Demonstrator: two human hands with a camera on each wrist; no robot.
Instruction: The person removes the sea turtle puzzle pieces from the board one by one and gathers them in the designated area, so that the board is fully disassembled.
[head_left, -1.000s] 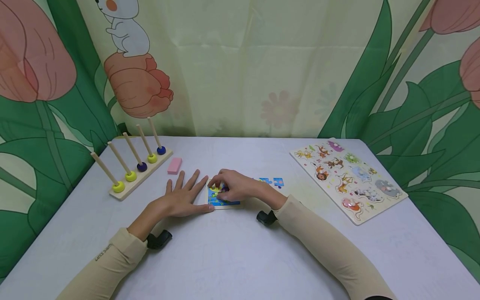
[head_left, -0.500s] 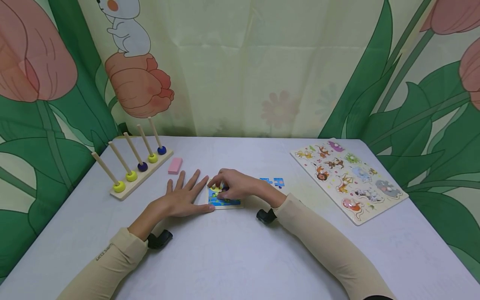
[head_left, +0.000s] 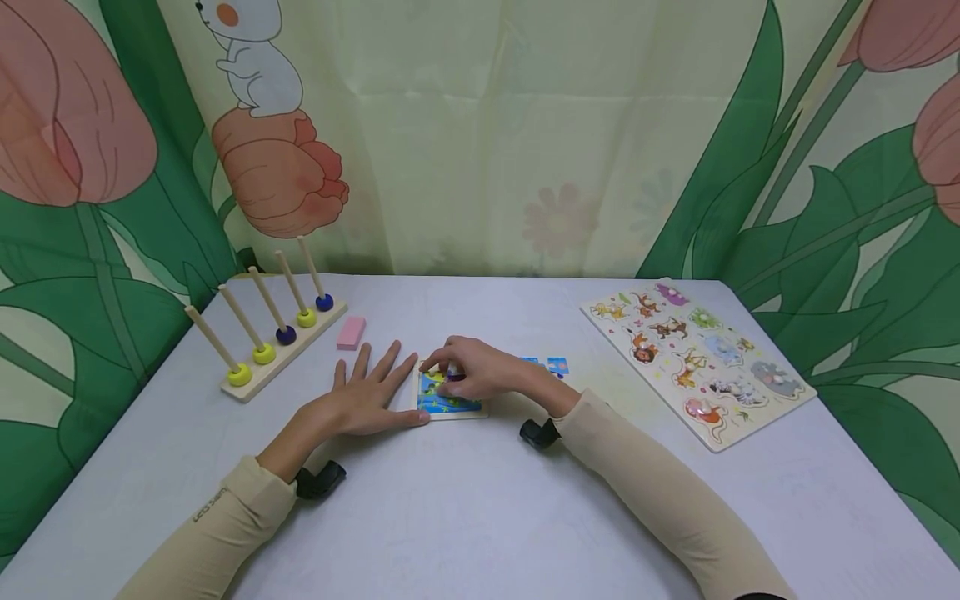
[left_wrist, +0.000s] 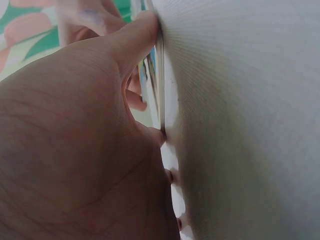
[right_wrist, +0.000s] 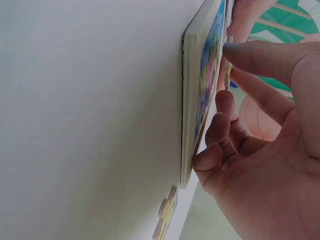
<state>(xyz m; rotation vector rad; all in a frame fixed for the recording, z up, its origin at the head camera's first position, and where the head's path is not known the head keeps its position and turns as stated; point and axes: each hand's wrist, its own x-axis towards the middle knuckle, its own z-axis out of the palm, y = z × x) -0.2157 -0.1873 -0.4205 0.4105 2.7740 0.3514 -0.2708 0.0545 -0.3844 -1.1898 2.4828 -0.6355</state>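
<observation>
A small jigsaw puzzle in a pale wooden frame (head_left: 465, 416) lies mid-table, with a blue and yellow picture. My left hand (head_left: 367, 404) rests on the table with its fingers spread, thumb and forefinger at the frame's left side. Over the puzzle, my right hand (head_left: 480, 371) pinches a thin puzzle piece (right_wrist: 228, 75) between thumb and forefinger, close above the picture. Its other fingers are bent at the frame's edge in the right wrist view. Much of the puzzle's upper right is hidden beneath this hand. In the left wrist view, the left thumb (left_wrist: 142, 37) touches the frame.
Loose blue puzzle pieces (head_left: 557, 365) lie right of the frame, partly behind the right wrist. At left stand a peg rack (head_left: 288, 346) with yellow and blue beads and a pink block (head_left: 351, 332). A large animal puzzle board (head_left: 697, 358) lies at right.
My right hand has shifted slightly to the right over the puzzle, and its fingers have tilted a little. The left hand stays in place.
</observation>
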